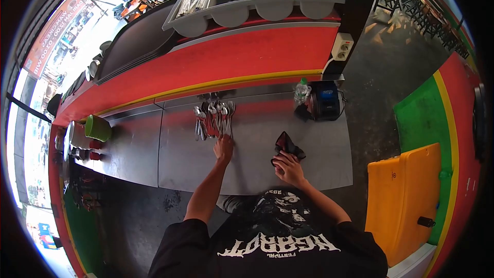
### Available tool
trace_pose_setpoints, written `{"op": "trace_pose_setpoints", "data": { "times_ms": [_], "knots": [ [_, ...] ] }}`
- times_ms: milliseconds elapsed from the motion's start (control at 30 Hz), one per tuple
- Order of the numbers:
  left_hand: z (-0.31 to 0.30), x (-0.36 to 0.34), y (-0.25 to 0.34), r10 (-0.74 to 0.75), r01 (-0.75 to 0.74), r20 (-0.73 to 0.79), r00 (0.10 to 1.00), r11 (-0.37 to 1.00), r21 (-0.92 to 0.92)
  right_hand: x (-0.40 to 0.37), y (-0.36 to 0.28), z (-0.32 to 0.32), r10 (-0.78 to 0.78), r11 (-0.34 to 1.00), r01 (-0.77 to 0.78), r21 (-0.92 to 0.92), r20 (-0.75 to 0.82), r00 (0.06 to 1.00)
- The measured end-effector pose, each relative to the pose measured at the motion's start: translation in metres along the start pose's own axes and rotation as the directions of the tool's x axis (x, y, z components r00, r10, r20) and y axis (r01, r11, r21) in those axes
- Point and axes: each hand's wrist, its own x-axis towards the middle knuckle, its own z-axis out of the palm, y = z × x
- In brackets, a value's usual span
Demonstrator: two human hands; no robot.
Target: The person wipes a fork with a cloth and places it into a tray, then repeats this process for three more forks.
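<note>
A row of spoons and forks (211,116) lies on the steel tabletop, heads pointing away from me. My left hand (224,149) is at the right end of that row, its fingers closed on the handle end of a fork (231,109). To the right, my right hand (289,168) grips a crumpled dark cloth (286,145), which bunches up beyond the fingers. Part of the cloth is hidden under this hand.
A grey cutlery tray (252,2) stands on the red ledge, beside stacked dark trays (139,41). A clear bottle (302,92) and a black device (327,102) sit at the back right. A green container (98,128) is at left, a yellow cooler box (404,195) at right.
</note>
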Motion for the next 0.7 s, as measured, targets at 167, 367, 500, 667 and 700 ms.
{"op": "trace_pose_setpoints", "data": {
  "times_ms": [167,367,500,667,700],
  "knots": [
    [0.026,-0.002,-0.011,-0.082,0.079,-0.059,0.995,0.995,-0.064,0.0,-0.001,-0.002,-0.003,1.0,0.003,-0.001,0.004,1.0],
    [0.003,-0.005,0.019,-0.09,0.071,-0.15,0.985,0.989,-0.127,-0.001,0.0,0.0,-0.007,1.0,0.007,-0.004,-0.003,1.0],
    [0.015,0.012,-0.002,-0.047,0.043,-0.062,0.997,0.997,-0.065,0.001,-0.001,-0.002,-0.004,1.0,0.004,0.003,0.0,1.0],
    [0.01,0.016,0.003,0.002,-0.003,0.011,1.0,0.994,0.108,0.001,-0.002,-0.002,0.002,1.0,-0.002,0.006,0.0,1.0],
    [0.014,0.019,0.001,-0.019,0.017,0.009,1.0,0.993,0.121,0.001,-0.003,-0.002,0.001,1.0,0.0,0.007,-0.002,1.0]
  ]
}}
